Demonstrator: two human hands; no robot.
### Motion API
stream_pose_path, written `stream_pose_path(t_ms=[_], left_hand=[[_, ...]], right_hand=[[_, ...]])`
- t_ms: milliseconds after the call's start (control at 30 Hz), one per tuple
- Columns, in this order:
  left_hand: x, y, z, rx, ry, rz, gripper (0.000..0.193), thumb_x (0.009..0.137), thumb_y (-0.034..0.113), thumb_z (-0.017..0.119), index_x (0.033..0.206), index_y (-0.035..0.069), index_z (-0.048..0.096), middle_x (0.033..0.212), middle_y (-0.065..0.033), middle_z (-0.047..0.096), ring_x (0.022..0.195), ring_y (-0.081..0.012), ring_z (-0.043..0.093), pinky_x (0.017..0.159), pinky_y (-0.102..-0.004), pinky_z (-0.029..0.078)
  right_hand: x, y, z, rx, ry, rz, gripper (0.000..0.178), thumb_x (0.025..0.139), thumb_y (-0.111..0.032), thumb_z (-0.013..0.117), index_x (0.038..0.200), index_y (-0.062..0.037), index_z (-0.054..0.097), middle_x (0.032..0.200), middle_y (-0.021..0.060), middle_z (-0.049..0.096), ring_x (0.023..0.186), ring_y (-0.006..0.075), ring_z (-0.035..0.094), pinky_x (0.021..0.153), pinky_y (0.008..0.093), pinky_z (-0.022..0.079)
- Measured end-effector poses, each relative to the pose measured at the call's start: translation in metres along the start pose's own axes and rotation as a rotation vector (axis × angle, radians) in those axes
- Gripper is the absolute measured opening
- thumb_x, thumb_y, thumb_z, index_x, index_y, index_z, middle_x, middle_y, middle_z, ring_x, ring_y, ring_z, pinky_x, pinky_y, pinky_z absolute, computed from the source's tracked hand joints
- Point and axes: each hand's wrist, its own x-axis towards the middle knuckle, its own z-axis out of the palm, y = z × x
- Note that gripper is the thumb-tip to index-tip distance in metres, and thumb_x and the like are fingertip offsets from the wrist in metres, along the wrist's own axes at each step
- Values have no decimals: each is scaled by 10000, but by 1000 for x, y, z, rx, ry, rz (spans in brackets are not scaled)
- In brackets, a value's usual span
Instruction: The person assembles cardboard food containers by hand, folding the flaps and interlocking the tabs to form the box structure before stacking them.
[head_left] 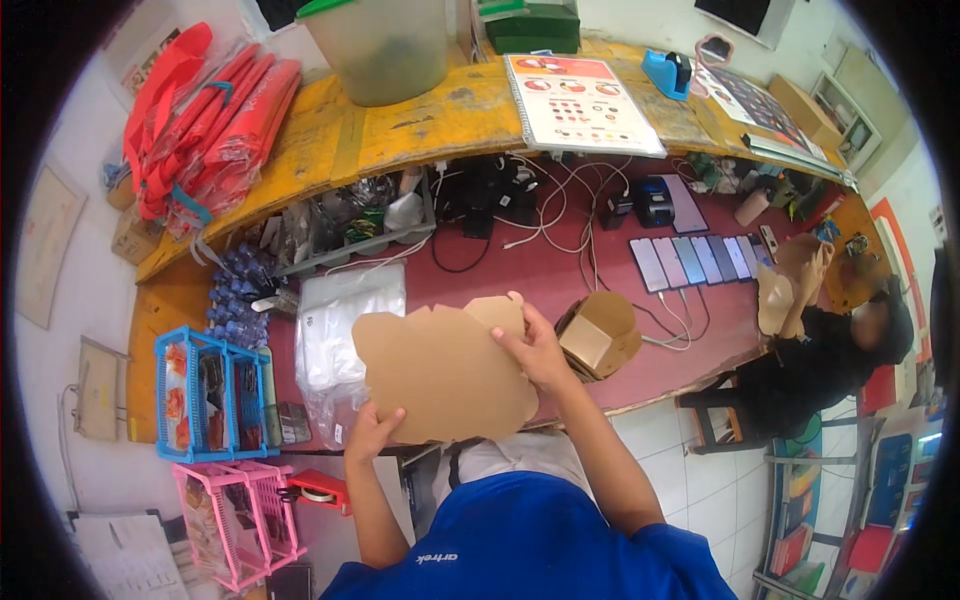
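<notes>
A flat brown cardboard box blank (450, 375) with notched, rounded edges is held out over the near side of the red table. My left hand (372, 432) grips its lower left corner, thumb on top. At the upper right, my right hand (537, 348) pinches it beside a small flap, thumb across the face. Just right of that hand sits a brown takeaway box (600, 338), folded up with its flaps raised; others may be nested under it. Left of the blank lies a stack of clear plastic bags (350, 325).
Several phones (690, 262) with cables lie on the red table (530, 270). Blue (215, 400) and pink (240, 520) baskets stand at left. A yellow shelf (420, 125) overhangs the back. At right a seated person (825, 345) handles another brown cardboard piece (778, 298).
</notes>
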Motion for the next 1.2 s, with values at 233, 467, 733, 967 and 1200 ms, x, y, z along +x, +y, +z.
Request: stream_pose_path(t_ms=[233,467,733,967,1200], left_hand=[[15,72,70,746,706,516,627,876,110,798,1421,-25,519,1095,-124,699,1070,-231,668,809,-348,595],[15,134,91,-346,-1,197,624,1013,298,639,1523,29,400,1189,-136,675,1023,-225,684,778,-347,581],[20,162,128,-485,261,456,547,1052,179,579,1523,14,354,1359,-128,585,1242,-214,597,1068,-357,470],[24,143,90,-100,329,434,333,1021,53,583,1347,-14,564,1282,-104,615,1178,-154,598,906,-299,540],[15,126,138,699,493,669,454,938,50,643,1384,-14,587,1214,-167,600,1084,-296,609,892,-382,518]], right_hand=[[-15,-50,26,-190,173,-295,329,997,-44,661,1309,20,578,1239,116,665,1119,129,632,934,294,533],[-33,-76,59,-557,65,-1068,326,767,-98,782,1091,-133,768,1186,153,703,1064,350,685,918,501,528],[-36,-68,54,-915,-169,-1024,416,685,-117,729,1085,-208,799,1268,79,687,1222,325,611,1053,515,439],[-40,-74,57,-711,-390,-515,575,808,-221,841,1342,-161,637,1494,157,507,1379,390,491,1121,519,424],[-20,-78,58,-11,-135,-172,787,933,-222,763,1559,-53,317,1491,150,480,1361,251,503,1091,413,452]])
